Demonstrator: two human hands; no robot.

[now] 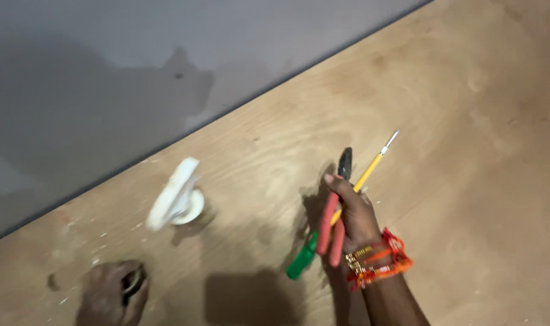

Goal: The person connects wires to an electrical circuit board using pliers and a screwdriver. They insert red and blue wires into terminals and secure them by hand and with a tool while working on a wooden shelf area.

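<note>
— What do we hold?
— Our right hand point(354, 218) grips two tools above the wooden tabletop point(468, 151): red-handled pliers point(334, 211) and one screwdriver point(341, 211).
— And the left hand point(113, 294)?
— Curled round something small; one white fitting point(175, 196) lies near.

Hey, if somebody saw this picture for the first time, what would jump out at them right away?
Most likely the right hand, just right of centre over the wooden board, gripping red-handled pliers together with a screwdriver that has a yellow shaft and green handle, with bright red and orange threads at the wrist. Left of it a blurred white fitting stands out, and the left hand sits at the bottom edge.
</note>
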